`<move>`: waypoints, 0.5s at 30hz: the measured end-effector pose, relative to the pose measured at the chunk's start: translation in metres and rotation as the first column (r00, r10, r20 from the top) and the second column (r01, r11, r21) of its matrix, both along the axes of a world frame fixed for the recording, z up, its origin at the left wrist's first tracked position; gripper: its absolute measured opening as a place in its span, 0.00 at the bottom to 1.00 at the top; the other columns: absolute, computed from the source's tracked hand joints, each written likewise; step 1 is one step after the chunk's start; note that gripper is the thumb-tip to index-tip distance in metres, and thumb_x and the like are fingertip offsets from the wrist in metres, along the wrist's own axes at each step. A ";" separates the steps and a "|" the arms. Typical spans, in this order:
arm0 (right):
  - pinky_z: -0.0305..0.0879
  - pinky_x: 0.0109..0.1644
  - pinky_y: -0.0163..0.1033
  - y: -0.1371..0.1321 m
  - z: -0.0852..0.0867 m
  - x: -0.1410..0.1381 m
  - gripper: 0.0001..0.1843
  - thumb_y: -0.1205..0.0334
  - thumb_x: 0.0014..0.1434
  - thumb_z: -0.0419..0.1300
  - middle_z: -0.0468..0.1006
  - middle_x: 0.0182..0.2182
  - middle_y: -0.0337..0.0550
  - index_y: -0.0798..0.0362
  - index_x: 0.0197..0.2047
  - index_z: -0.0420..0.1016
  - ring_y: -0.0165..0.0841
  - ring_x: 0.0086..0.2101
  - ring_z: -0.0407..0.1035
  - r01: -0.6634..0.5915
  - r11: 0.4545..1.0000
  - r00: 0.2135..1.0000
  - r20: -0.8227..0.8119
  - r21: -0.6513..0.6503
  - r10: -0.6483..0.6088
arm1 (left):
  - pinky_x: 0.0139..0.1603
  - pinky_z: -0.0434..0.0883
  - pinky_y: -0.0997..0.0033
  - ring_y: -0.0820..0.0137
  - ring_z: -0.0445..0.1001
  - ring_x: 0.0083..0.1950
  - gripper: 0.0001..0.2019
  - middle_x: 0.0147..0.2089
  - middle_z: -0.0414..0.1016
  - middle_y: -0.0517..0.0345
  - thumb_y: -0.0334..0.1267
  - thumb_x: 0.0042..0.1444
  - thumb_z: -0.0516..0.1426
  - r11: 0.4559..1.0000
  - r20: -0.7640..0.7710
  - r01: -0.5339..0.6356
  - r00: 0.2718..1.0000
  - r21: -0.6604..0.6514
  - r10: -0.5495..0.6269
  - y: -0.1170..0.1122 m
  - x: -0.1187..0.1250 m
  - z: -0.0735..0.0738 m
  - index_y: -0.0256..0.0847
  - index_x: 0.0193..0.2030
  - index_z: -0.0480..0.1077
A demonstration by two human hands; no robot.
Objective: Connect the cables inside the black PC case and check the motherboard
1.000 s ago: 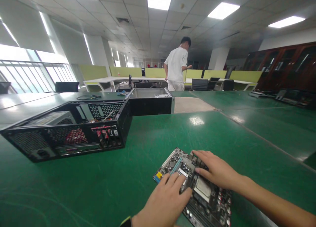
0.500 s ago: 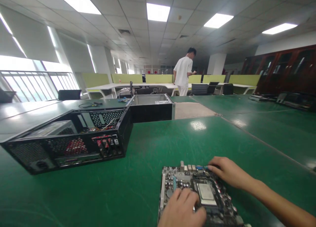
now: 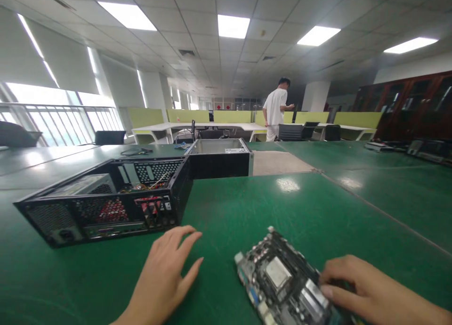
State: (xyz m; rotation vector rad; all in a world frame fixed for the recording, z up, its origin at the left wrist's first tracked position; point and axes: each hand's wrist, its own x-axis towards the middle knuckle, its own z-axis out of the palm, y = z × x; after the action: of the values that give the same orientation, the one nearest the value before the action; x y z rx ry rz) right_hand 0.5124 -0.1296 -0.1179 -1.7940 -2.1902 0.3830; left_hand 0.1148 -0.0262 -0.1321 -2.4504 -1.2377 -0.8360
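We had the board (image 3: 296, 280) low in front of us at the right, over the green table (image 3: 219, 207), its pale chip (image 3: 278, 272) facing up; blur kept us from telling whether it lay fully flat. Our right hand (image 3: 349, 282) had its grip closed on the board's right edge, thumb and fingers pinching. Our left hand (image 3: 162, 268) was apart from the board, grip open, fingers loosely curved, near the open black case (image 3: 130, 212). We saw a second case (image 3: 219, 166) behind that one, and a person (image 3: 275, 106) standing farther back.
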 end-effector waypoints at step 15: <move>0.70 0.48 0.40 0.023 -0.092 -0.073 0.19 0.50 0.64 0.52 0.67 0.58 0.41 0.35 0.58 0.66 0.40 0.50 0.70 -0.611 0.676 0.779 0.467 0.412 0.419 | 0.38 0.69 0.64 0.65 0.70 0.38 0.06 0.35 0.72 0.58 0.39 0.62 0.51 0.935 0.145 0.158 0.982 -0.318 -0.117 -0.018 0.019 -0.011 0.43 0.39 0.68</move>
State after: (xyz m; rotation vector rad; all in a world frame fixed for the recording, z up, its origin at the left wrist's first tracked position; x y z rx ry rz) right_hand 0.4394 -0.1061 -0.2100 -0.9388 -2.6693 -0.4627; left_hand 0.1337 -0.0444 -0.1430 -2.8161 -1.3570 -0.8928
